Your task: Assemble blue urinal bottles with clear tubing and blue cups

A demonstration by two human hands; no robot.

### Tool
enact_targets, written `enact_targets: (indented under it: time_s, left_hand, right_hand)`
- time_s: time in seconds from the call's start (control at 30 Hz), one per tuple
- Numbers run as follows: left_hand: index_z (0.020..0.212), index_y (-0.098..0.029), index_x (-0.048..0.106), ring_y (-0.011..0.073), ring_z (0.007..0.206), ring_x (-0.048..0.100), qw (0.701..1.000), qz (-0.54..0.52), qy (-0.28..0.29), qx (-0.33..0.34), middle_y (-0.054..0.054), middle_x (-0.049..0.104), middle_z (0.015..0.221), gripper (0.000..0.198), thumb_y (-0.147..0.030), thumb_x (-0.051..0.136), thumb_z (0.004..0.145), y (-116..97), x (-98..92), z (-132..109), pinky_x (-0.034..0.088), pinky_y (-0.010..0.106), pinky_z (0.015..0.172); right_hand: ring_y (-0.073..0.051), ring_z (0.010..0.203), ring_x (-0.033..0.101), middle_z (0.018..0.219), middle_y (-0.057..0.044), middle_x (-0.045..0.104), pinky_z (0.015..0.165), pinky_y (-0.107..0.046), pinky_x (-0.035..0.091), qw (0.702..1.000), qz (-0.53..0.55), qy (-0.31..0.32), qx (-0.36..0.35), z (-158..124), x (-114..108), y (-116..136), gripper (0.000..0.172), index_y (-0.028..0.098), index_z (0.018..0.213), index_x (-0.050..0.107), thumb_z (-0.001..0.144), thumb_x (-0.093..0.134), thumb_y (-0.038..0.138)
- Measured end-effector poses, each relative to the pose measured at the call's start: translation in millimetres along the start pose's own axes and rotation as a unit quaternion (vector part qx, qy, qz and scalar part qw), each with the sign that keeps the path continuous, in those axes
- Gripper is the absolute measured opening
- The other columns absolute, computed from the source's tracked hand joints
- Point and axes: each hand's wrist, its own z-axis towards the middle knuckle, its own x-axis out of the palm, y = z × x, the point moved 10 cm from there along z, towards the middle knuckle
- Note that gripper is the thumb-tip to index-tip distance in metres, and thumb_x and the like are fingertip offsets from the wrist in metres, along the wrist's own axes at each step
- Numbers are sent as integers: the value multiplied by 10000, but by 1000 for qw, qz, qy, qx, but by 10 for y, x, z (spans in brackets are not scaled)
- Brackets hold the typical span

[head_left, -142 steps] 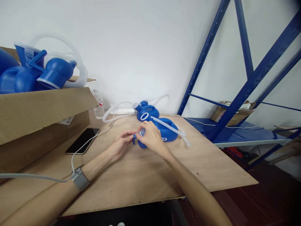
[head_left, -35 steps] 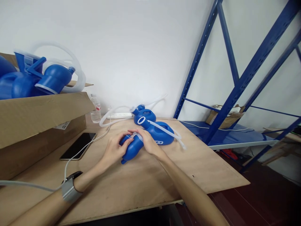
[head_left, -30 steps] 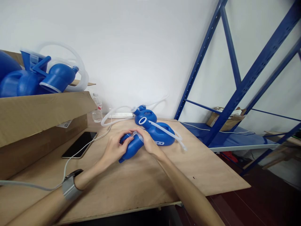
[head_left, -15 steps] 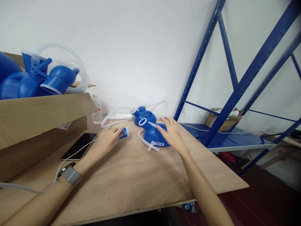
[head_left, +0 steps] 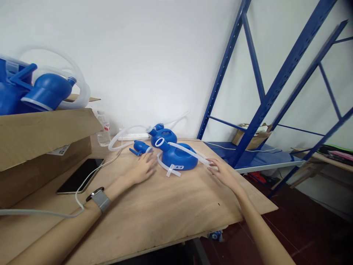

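On plywood tabletop (head_left: pixel 165 209), right hand (head_left: pixel 224 176) pinching translucent tube (head_left: pixel 190 152), left hand (head_left: pixel 143 168) holding nothing

Left arm comes in from lower left, watch (head_left: pixel 99 198) on wrist. Hand palm-down, fingers loosely spread and a bit blurred, low over the wood; can't tell if it touches. Nothing in its grip. Right arm comes in from lower right, hand beyond the jug's right end, thumb and fingers closed around the tube near its free end.

Front blue jug (head_left: pixel 178 159) lies near the middle of the table, between the hands. Glossy plastic, rounded body, loop handle on top, neck angled up to the left, white-rimmed mouth open. Tube runs from by the neck, slanting across the jug to the right hand. Another length of clear tubing (head_left: pixel 163 166) curls round the jug's left front, with a cross-shaped clear piece (head_left: pixel 171 170) near its end. White tab with holes (head_left: pixel 179 167) on the jug's front.

Small blue funnel piece (head_left: pixel 142 147) lies on its side just beyond the left fingers, pale rim facing right, thin prong out left. Rear blue jug (head_left: pixel 163 137) sits behind, near the wall.
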Motion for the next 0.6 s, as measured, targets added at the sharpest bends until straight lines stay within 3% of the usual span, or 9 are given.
enact_targets:
  time_s: [0.07,0.17,0.27,0.37,0.43,0.53,0.6]
  left_hand:
    - [1561,-219,422,389,1501,319,999,-9,0,53,189,409,1615,625,-440,535,988,-271,13,65,313,591,1188]
    - [1397,-204,591,390,1497,333,996,-47,5,72,204,501,1535,518,-516,549,986,-465,42,168,249,606,1218]
    - [1170,-201,675,361,1379,490,994,-92,17,62,186,657,1319,363,-490,543,994,-490,107,224,228,621,1221]
    - [1066,-221,670,312,1174,634,990,-126,17,58,129,730,1110,289,-455,508,1013,-506,94,210,251,609,1217]
    - [1083,-230,657,291,1147,647,987,-149,7,53,116,728,1130,289,-432,456,1033,-523,-17,210,296,573,1208]
    - [1180,-228,613,259,1157,640,977,-210,-34,22,105,703,1212,358,-411,327,1067,-495,-363,294,440,466,1110]
    - [1090,-223,621,244,1068,658,934,-342,-97,-41,77,718,1096,343,-458,375,1050,-335,-669,379,507,386,984]
  right_hand:
    - [-324,1091,699,1284,-159,642,941,-500,601,1000,1,-22,-5,51,-28,51,430,239,1218,680,895,578,504]
    - [-324,1165,669,1358,-159,576,996,-485,592,999,10,-21,-28,87,26,222,550,258,1334,642,875,641,562]
    - [-317,1363,547,1545,-134,380,1126,-498,514,997,28,6,-70,124,174,423,809,321,1559,409,850,697,584]
    - [-336,1465,434,1635,-154,214,1194,-544,423,994,18,7,-107,242,292,530,1013,317,1640,202,826,726,615]
    - [-371,1543,292,1676,-184,102,1212,-578,368,993,1,-4,-121,368,343,545,1166,284,1654,117,765,775,652]
    - [-415,1592,99,1703,-196,-91,1227,-610,292,991,-30,-36,-121,560,379,541,1348,256,1659,79,642,854,684]
    - [-438,1590,81,1709,-172,-137,1227,-616,276,992,-43,-45,-107,652,423,545,1340,273,1652,158,599,875,690]
